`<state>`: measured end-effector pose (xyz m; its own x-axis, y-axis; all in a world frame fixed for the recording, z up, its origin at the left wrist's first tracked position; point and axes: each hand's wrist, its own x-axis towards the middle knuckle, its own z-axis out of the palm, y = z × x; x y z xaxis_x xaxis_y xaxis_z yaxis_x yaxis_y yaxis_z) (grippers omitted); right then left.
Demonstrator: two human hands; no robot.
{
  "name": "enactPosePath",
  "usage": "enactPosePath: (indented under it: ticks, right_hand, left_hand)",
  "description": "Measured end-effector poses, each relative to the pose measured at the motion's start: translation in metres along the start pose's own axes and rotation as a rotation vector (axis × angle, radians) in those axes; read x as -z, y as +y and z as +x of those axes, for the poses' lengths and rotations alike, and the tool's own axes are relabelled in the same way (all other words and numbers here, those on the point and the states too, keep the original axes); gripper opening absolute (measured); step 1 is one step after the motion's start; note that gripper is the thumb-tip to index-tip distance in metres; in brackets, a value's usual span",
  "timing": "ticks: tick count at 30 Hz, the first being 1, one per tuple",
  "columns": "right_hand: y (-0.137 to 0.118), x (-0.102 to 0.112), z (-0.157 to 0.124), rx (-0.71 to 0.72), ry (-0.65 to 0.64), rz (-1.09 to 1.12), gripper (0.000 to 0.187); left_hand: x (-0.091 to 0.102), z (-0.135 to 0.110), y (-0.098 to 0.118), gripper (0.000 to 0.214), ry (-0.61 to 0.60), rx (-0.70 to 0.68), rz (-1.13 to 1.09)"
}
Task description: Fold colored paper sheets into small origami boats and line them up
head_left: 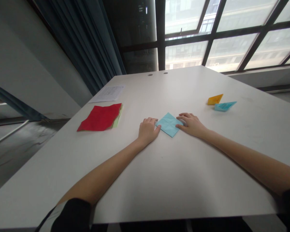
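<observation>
A light blue square of folded paper [168, 124] lies flat on the white table [159, 174], turned like a diamond, with crease lines across it. My left hand [148, 130] rests at its left corner, fingers curled, thumb touching the paper's edge. My right hand [190, 123] presses the right corner with its fingertips laid flat and slightly spread. Neither hand lifts the paper.
A stack of coloured sheets with red on top [100, 117] lies at the left, a printed white sheet [108, 93] beyond it. A folded orange paper boat [215, 99] and a blue paper boat [224, 106] sit at the right. Windows and a dark curtain stand behind the table.
</observation>
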<state>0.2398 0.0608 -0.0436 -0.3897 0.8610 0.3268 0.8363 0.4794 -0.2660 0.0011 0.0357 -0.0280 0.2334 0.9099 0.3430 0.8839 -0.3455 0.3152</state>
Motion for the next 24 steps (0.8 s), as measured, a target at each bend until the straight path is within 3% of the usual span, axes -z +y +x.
enactPosePath:
  ticks: [6,12,16,24]
  right_hand:
    - [-0.003,0.0017,0.0013,0.01,0.045,0.111,0.036]
    - [-0.0013,0.0028,0.0033,-0.011,0.045,0.265,0.023]
    - [-0.0023,0.0047,0.0029,-0.022,0.016,0.333,0.017]
    - [-0.0018,0.0057,0.0027,0.113,0.013,0.328,0.02]
  left_hand:
    - [-0.0004,0.0011,-0.0021,0.02,-0.003,-0.017,-0.051]
    - [0.0,0.0012,-0.0031,0.034,0.017,-0.012,-0.102]
    - [0.0008,0.0014,-0.0034,0.029,0.0,-0.026,-0.108]
    - [0.0039,0.0016,-0.0016,0.023,-0.015,-0.026,-0.137]
